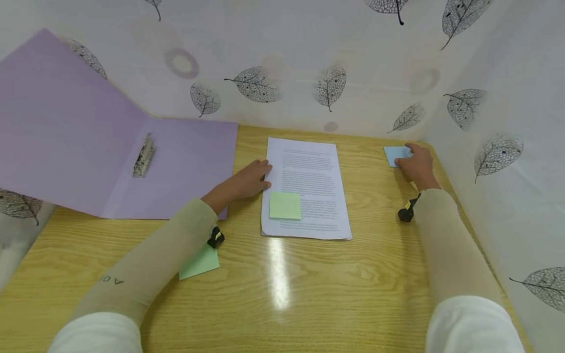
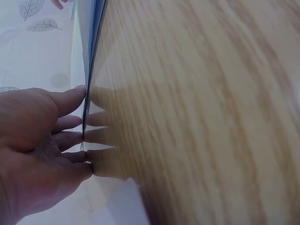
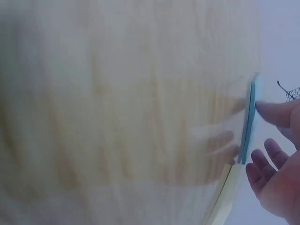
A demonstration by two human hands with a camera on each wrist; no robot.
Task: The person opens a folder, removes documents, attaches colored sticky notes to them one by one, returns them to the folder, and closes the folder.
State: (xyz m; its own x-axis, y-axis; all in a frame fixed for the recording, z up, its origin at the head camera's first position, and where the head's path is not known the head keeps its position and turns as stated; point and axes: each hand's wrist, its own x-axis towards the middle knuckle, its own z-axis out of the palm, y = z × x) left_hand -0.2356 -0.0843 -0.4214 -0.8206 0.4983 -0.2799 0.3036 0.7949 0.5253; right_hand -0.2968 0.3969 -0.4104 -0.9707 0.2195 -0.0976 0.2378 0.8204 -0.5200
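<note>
In the head view my left hand [image 1: 252, 179] rests at the left edge of a stack of printed paper [image 1: 309, 171], fingers extended. Its fingertips meet that edge in the left wrist view, with the hand [image 2: 37, 136] seen from the palm side. A light green sticky note pad [image 1: 285, 206] lies on the lower left of the paper. At the far right of the table, my right hand [image 1: 417, 164] pinches a blue sticky note pad [image 1: 393, 156] with thumb and index finger. The right wrist view shows the pad [image 3: 248, 122] edge-on, the other fingers loosely bent.
An open purple folder [image 1: 198, 147] with a metal clip [image 1: 143, 157] spreads at the left, its cover leaning up. Partly under my left forearm lies a green sheet [image 1: 200, 264]. Beside the blue pad sits something pale yellow [image 3: 225, 197]. Leaf-patterned cloth [image 1: 291, 59] borders the wooden table [image 1: 331, 294].
</note>
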